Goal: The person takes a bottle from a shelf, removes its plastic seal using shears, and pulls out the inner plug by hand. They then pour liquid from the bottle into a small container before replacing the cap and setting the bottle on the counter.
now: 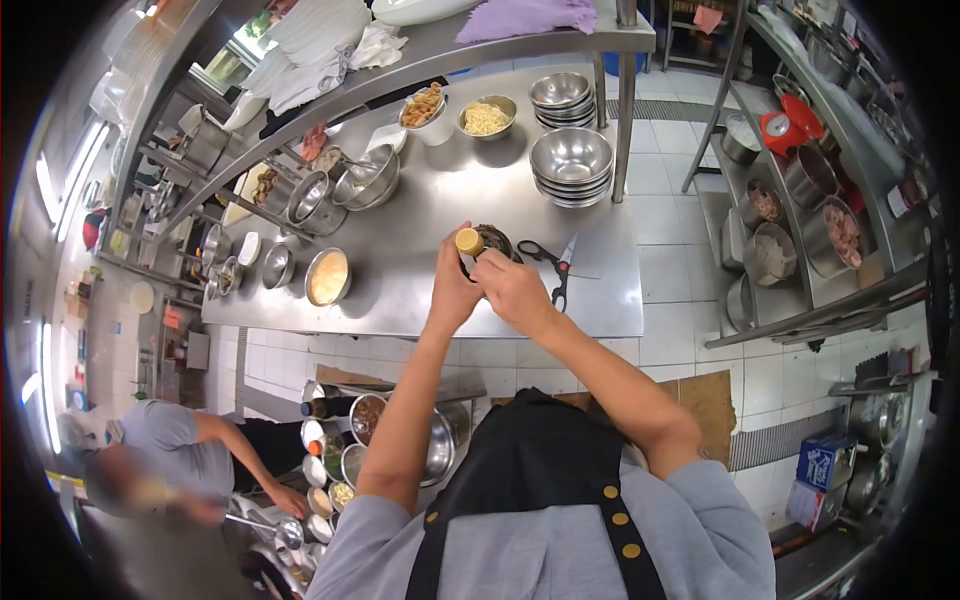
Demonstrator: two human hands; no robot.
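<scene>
Both hands meet over the steel table [400,295] near its front edge. My left hand [455,287] is wrapped round a bottle with a yellow cap [468,240]. Against the bottle, just below the cap, my right hand [513,290] has its fingers closed; whether they grip it too is hard to make out. Right behind the hands sits a small bowl with dark contents [493,237], partly covered by them. Open black-handled scissors [560,268] lie to the right of my right hand.
Stacked steel bowls [571,160] stand at the back right. Behind are a bowl of noodles [487,117] and a container of pasta [424,108]. A bowl with yellow contents [327,277] is at the left. A co-worker [180,450] holds a ladle at lower left.
</scene>
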